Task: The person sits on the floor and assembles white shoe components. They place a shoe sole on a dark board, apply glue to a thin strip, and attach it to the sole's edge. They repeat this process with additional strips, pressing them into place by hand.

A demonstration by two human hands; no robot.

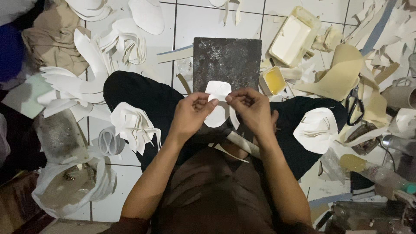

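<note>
Matt white cut-outs over glossy tile and a scuffed dark slab

The white cut piece [218, 104] looks thin, smooth and matt, perhaps faux leather or stiff paper. The dark slab [227, 60] is rough and speckled with pale scuffs. The floor tiles [195, 21] are glossy white ceramic. The scissors [355, 104] show dark handles and metal blades. The tan sheet [342, 73] is matt, and the trousers [143, 93] are black cloth.

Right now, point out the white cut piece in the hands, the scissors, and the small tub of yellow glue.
white cut piece [218, 90]: head view, on its upper rounded end above the fingers.
scissors [355, 105]: head view, on the black handle loops.
small tub of yellow glue [274, 81]: head view, on the yellow surface inside.
</note>
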